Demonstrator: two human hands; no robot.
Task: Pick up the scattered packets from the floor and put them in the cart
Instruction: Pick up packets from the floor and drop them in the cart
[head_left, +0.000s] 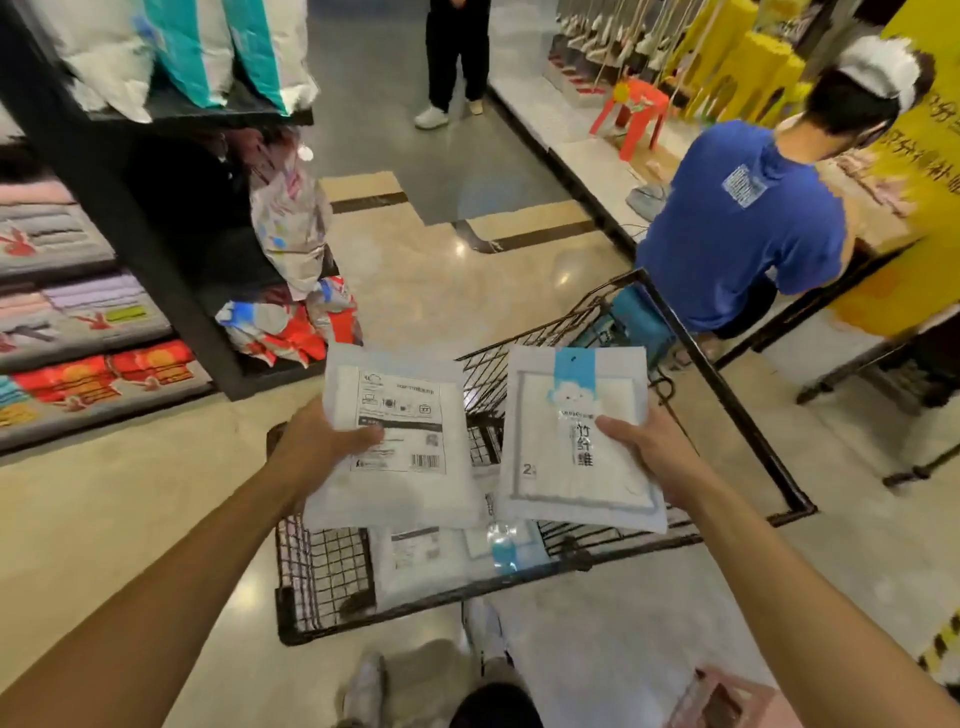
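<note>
A: Quick, which step?

B: Drop-off. Both hands are loaded over the cart (322, 571), nothing let go yet.

A: Hands?

B: The left hand (322, 441) pinches the barcode packet (400, 436) at its 9 o'clock edge, thumb on top, fingers hidden beneath. The right hand (644, 447) pinches the cloud-label packet (576, 441) at its 3 o'clock edge in the same way. Neither hand is spread.

A: Where do the packets sit?

B: Side by side and close, in the air, flat and tipped a little toward the camera. The cloud-label one is over the basket. The barcode one overhangs the basket's 9 o'clock side.

A: Anything in the cart?

B: Yes, white packets in the basket (447, 556) at 6 o'clock, below the held pair.

A: Next move?

B: My guess: bring the left packet in toward 3 o'clock so it clears the wire wall, lower both, then open the thumbs. They look light and floppy, so a short drop should do.

A: Risks?

B: A person in a blue shirt (737, 228) sits at the cart's 1 o'clock, close by. No loose packets show on the floor (441, 270) in this view, so I can't tell how many remain.
</note>
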